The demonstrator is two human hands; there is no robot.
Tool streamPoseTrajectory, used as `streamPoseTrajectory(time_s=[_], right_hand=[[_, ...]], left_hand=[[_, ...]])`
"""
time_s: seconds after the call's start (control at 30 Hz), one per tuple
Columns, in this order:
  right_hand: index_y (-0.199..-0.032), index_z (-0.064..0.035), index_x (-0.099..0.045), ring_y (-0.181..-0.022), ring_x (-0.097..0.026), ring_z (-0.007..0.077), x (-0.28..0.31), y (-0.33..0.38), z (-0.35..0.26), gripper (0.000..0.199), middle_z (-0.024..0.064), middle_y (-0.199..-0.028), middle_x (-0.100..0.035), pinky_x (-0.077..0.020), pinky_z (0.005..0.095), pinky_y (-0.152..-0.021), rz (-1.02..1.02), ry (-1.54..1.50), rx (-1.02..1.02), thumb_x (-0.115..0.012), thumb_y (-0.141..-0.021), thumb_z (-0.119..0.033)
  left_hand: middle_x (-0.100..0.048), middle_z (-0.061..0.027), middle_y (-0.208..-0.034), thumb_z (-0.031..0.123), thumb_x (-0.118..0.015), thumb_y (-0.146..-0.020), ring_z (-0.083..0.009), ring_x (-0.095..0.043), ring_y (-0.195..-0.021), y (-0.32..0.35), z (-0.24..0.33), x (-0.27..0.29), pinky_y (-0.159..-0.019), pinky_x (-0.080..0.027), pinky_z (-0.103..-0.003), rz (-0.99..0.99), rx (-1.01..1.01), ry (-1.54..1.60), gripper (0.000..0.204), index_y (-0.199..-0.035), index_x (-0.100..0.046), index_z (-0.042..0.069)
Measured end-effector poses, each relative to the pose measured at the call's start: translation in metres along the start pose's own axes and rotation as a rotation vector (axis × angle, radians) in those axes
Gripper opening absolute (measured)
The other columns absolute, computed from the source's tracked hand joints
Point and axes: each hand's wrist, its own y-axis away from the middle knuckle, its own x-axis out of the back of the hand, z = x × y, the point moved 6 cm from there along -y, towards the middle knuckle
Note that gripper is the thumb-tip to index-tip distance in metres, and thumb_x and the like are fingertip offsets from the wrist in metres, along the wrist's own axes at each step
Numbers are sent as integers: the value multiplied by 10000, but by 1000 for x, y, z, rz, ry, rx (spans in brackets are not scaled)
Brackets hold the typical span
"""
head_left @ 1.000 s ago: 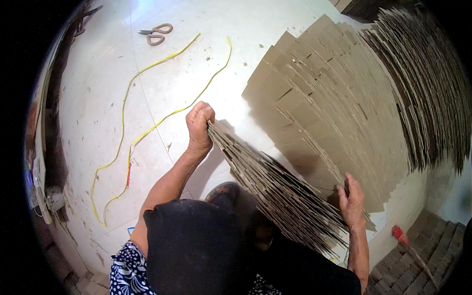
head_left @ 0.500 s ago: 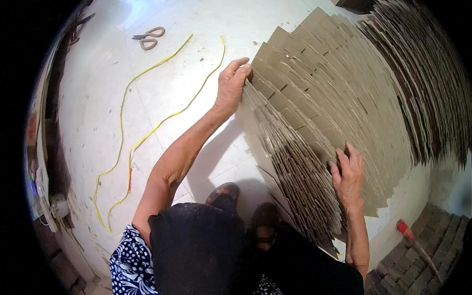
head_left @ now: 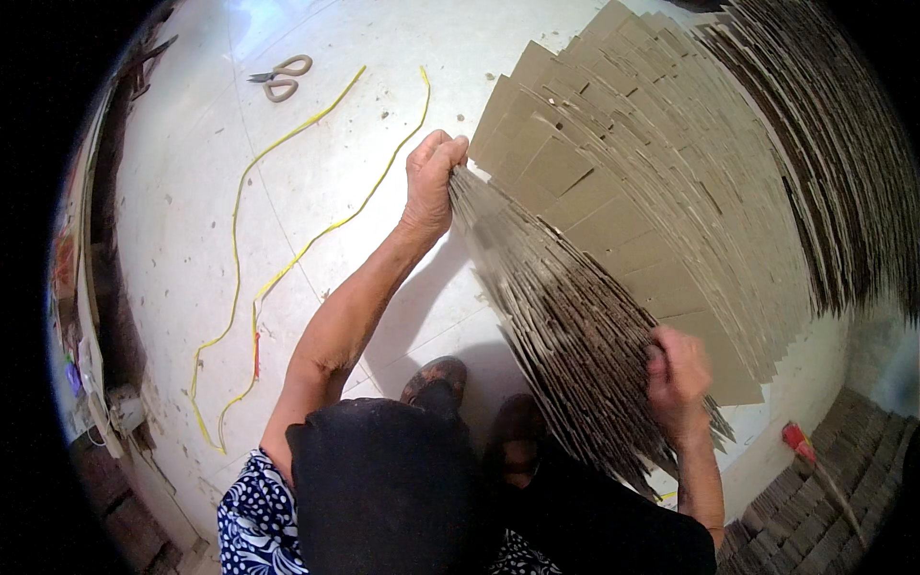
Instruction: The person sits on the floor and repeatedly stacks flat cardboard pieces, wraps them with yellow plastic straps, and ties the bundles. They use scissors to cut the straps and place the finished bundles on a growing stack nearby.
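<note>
A thick bundle of thin grey-brown cardboard sheets slants across the floor in front of my feet, narrow at the far end and spread at the near end. My left hand is closed around its far corner. At the near right edge my right hand is blurred, its fingers curled against the sheet edges. Beyond the bundle lies a wide fan of overlapping cardboard sheets, partly covered by it.
Scissors and a long bent yellow strap lie on the white floor to the left. A tall stack of sheets stands far right. A red-headed tool with a thin handle rests at the lower right.
The bundle in my left hand has thickened and come away from the fan. My left hand has moved slightly left and nearer; my right hand has moved nearer, its fingers now curled.
</note>
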Motion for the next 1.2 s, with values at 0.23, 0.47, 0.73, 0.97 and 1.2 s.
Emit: streamPoseTrajectory(time_s=[0.23,0.47,0.73,0.97,1.2], right_hand=[[-1170,19,-515,-947,-514,327,17,-5,63,421,172,-1014,-521,-423,419,-822,-75,286,-292,-674,-796,-91],[-1002,-7,-560,-835,-521,320,14,-8,41,384,154,-886,-530,-411,408,-721,-98,255,-185,-755,-700,-141],[-864,16,-515,-652,-510,302,13,-29,38,190,162,-744,-507,-425,374,-611,-117,-101,-364,-669,-782,-59],[-897,11,-536,-953,-496,329,-5,-68,38,247,175,-1041,-523,-409,408,-792,-32,126,-216,-705,-752,-95],[-988,20,-571,-1012,-493,351,-9,-61,39,332,181,-1118,-523,-408,428,-848,26,119,-176,-728,-711,-75]], left_hand=[[-427,-57,-645,76,-543,-785,-157,-419,-598,46,40,18,-536,-337,-289,38,-748,-724,133,-701,-447,37],[-436,-44,-631,270,-484,-758,-126,-360,-607,57,25,42,-600,-315,-274,150,-140,-218,247,-633,-429,64],[-411,-35,-617,271,-479,-775,-121,-354,-599,56,26,41,-576,-312,-269,126,-108,-142,256,-632,-414,69],[-409,-39,-649,110,-495,-808,-147,-412,-604,13,35,7,-565,-343,-300,23,-678,-706,220,-613,-430,30],[-516,-8,-749,152,-540,-798,-95,-464,-685,-43,17,-29,-636,-405,-247,62,-53,34,416,-1154,-493,-59]])
